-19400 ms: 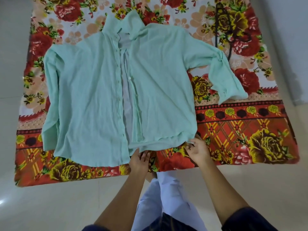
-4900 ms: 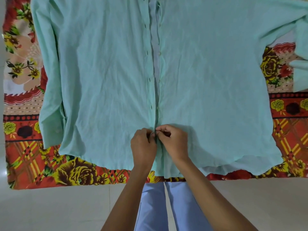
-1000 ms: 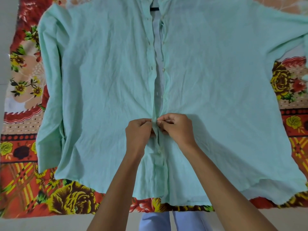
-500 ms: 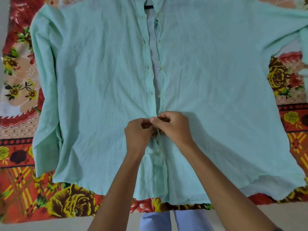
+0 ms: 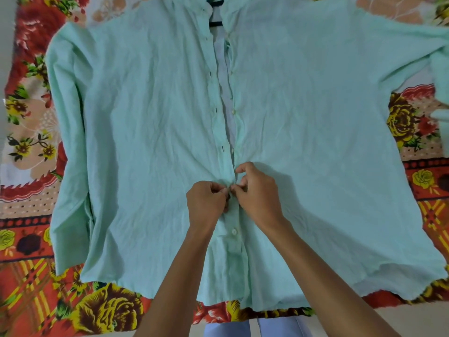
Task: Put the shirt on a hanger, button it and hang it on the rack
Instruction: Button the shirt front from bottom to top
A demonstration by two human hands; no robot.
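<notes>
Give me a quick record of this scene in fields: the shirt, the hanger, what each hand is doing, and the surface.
shirt: mint green shirt, flat, front up, partly buttoned
hanger: dark hanger showing at collar
left hand: left hand pinches placket
right hand: right hand pinches placket opposite
fastened: button below the hands
surface: floral blanket

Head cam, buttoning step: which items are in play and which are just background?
In play: mint shirt, black hanger inside its collar, left hand and right hand pinching the placket.
Background: floral blanket, pale floor.
</notes>
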